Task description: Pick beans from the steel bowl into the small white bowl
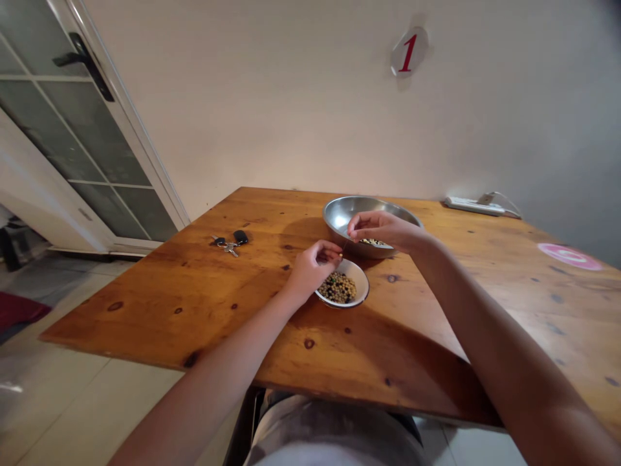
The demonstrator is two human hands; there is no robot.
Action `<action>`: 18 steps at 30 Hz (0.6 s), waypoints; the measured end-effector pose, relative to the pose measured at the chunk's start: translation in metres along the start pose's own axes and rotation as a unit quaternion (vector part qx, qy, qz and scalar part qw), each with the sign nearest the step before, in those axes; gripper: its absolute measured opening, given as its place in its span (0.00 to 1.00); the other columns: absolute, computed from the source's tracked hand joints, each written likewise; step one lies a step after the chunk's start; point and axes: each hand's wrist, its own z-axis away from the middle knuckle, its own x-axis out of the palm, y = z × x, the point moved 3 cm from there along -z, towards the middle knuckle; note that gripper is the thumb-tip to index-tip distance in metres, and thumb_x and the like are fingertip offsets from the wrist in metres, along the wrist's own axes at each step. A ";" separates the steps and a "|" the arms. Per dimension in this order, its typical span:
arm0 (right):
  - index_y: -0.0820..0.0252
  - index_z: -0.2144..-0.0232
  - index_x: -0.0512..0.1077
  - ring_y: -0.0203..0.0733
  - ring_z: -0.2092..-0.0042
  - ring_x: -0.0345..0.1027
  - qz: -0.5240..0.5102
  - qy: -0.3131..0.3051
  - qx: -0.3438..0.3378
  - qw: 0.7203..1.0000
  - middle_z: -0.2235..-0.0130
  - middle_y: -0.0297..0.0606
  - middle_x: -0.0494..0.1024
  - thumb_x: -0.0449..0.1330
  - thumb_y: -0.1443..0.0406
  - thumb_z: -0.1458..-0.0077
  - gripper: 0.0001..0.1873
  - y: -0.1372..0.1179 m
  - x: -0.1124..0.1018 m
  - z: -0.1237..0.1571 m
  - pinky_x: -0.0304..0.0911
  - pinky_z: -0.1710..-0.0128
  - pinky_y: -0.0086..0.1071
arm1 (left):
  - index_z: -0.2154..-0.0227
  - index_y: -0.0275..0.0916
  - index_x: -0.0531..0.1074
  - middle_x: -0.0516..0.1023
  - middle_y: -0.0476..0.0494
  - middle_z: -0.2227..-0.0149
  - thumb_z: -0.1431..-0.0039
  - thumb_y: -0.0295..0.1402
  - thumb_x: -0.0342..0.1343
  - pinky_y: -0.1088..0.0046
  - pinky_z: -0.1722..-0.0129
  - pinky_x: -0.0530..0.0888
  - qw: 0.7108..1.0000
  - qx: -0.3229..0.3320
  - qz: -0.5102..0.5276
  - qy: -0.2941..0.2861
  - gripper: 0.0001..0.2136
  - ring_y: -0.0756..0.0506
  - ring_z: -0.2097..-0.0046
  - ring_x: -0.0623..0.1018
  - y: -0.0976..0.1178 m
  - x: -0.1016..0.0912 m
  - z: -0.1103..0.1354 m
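Note:
My left hand (315,266) is over the left rim of a small white bowl (359,283) with a dark edge. Its thumb and fingers are pinched, with a tiny pale speck at the tips. Tan and black bean-like pieces (338,288) fill the bottom of that bowl. Farther back, my right hand (376,228) is also in a pinch, above the front of a wide steel basin (342,210). More small pale and dark pieces (372,242) show in the basin, partly hidden by this hand. A faint thin line seems to run between both sets of fingertips; what it is I cannot tell.
Keys with a black fob (239,237) lie on the left of the wooden table (218,310). A white power strip (474,206) with a cord sits at the back right against the wall. A pink round sticker (568,256) is on the right. A glazed door (97,129) stands at the left.

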 end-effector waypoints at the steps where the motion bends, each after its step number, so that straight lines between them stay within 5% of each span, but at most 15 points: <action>1: 0.55 0.70 0.72 0.36 0.63 0.64 0.000 0.001 0.001 1.000 0.67 0.31 0.72 0.64 0.60 0.50 0.07 0.000 0.000 0.000 0.58 0.59 0.32 | 0.70 0.35 0.71 0.76 0.44 0.68 0.50 0.24 0.57 0.73 0.62 0.72 1.000 0.001 0.001 -0.001 0.04 0.49 0.65 0.76 0.000 0.000 0.000; 18: 0.54 0.70 0.72 0.37 0.64 0.64 -0.003 0.001 -0.002 1.000 0.68 0.32 0.71 0.64 0.59 0.51 0.08 -0.002 0.000 0.000 0.59 0.60 0.33 | 0.72 0.36 0.73 0.77 0.45 0.68 0.50 0.31 0.58 0.72 0.62 0.69 1.000 0.015 -0.017 0.002 0.04 0.48 0.66 0.74 0.000 -0.002 0.001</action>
